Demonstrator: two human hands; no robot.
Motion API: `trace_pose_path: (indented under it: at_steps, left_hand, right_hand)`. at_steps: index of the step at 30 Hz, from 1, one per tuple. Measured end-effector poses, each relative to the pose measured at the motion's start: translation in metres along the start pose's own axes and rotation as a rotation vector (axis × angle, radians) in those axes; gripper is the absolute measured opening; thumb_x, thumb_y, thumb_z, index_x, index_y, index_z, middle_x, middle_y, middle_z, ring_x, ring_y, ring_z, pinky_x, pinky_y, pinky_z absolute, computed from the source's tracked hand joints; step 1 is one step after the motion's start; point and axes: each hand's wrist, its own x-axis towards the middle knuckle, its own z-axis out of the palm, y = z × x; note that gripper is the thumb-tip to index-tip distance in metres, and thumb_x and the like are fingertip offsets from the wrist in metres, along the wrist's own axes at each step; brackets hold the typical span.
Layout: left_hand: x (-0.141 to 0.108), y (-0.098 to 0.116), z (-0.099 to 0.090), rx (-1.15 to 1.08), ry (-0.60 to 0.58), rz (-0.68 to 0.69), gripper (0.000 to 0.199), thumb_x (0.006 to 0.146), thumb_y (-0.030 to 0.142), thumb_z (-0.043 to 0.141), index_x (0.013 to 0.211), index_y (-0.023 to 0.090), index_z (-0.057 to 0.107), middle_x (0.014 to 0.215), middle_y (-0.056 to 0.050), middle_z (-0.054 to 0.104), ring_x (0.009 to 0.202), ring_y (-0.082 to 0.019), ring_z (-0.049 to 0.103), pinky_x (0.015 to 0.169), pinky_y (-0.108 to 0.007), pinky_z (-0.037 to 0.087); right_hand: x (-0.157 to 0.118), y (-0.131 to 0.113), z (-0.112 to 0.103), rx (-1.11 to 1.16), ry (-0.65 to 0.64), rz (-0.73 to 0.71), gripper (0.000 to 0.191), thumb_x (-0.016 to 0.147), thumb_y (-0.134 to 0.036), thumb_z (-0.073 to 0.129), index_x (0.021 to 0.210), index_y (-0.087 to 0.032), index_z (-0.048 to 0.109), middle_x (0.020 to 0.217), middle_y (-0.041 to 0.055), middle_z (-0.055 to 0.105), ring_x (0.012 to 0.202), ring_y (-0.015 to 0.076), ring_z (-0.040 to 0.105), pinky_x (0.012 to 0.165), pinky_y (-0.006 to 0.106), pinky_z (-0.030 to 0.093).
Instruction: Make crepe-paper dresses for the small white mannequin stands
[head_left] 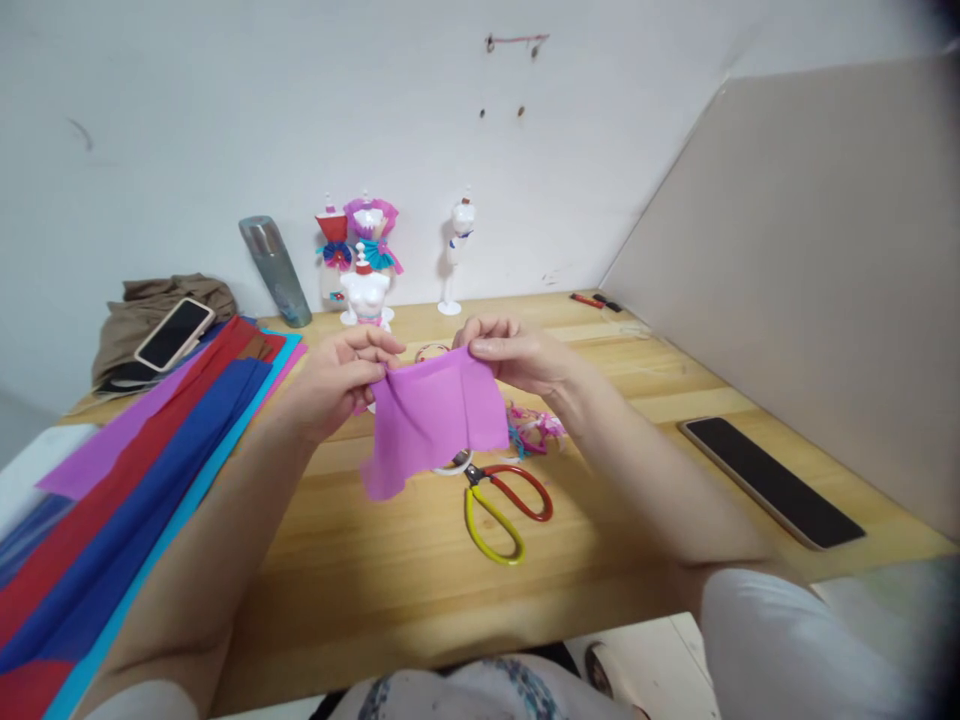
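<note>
A small piece of purple fabric (442, 415) hangs stretched between my two hands above the table. My left hand (345, 375) pinches its upper left corner, and my right hand (514, 355) grips the upper right corner between thumb and fingers. Below the cloth lie scissors (517, 480) with one red and one yellow handle; the fabric hides most of their blades. A white ring-shaped object (457, 466) shows partly behind the cloth's lower edge. Colourful scraps (536, 430) lie close to my right wrist.
Long strips of coloured fabric (142, 520) cover the left side. Small white dress forms (366, 285), some dressed, and a grey bottle (276, 272) stand by the wall. A phone (174, 335) rests on brown cloth (157, 300); a larger dark device (772, 480) lies at right, near a partition (825, 270).
</note>
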Motion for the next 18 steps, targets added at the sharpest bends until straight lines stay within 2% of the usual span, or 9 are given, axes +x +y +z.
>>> trace_pose_path:
  at_steps: [4,7,9,12,18]
  left_hand:
    - [0.002,-0.008,0.006,0.059,-0.051,-0.01,0.034,0.064,0.033,0.078,0.091,0.016,0.07,0.066,0.001,0.062,0.048,-0.007,0.047,0.043,-0.019,0.034]
    - [0.001,-0.009,0.007,0.206,-0.041,-0.015,0.043,0.06,0.035,0.084,0.095,0.015,0.072,0.078,-0.002,0.068,0.059,-0.01,0.054,0.049,-0.02,0.039]
    - [0.0,-0.009,0.007,0.241,0.001,-0.025,0.042,0.058,0.039,0.085,0.09,0.015,0.072,0.075,-0.001,0.067,0.06,-0.011,0.055,0.05,-0.021,0.04]
    - [0.001,-0.01,0.006,0.246,0.055,-0.029,0.037,0.06,0.044,0.083,0.078,0.015,0.069,0.062,0.002,0.059,0.052,-0.009,0.047,0.045,-0.02,0.033]
    - [0.003,-0.013,0.003,0.281,0.009,0.001,0.038,0.068,0.05,0.076,0.062,0.017,0.059,0.053,0.005,0.045,0.046,-0.006,0.033,0.042,-0.021,0.021]
  right_hand:
    - [-0.001,0.001,0.005,0.015,0.045,0.025,0.03,0.06,-0.034,0.088,0.069,-0.016,0.066,0.061,-0.0029,0.062,0.053,0.0084,0.052,0.05,0.021,0.04]
    - [-0.001,0.002,0.009,-0.039,0.085,0.009,0.029,0.061,-0.033,0.088,0.07,-0.017,0.065,0.061,-0.003,0.062,0.053,0.0083,0.051,0.051,0.021,0.039]
    - [-0.001,0.002,0.012,-0.095,0.102,0.0,0.03,0.06,-0.034,0.088,0.071,-0.016,0.066,0.06,-0.0034,0.061,0.053,0.0075,0.05,0.05,0.021,0.037]
    - [-0.002,0.003,0.016,-0.187,0.13,-0.028,0.031,0.06,-0.036,0.087,0.07,-0.016,0.066,0.059,-0.004,0.059,0.052,0.0071,0.048,0.049,0.021,0.034]
    - [-0.002,0.002,0.018,-0.285,0.173,-0.042,0.029,0.06,-0.037,0.085,0.068,-0.017,0.064,0.056,-0.0042,0.057,0.05,0.008,0.046,0.048,0.023,0.034]
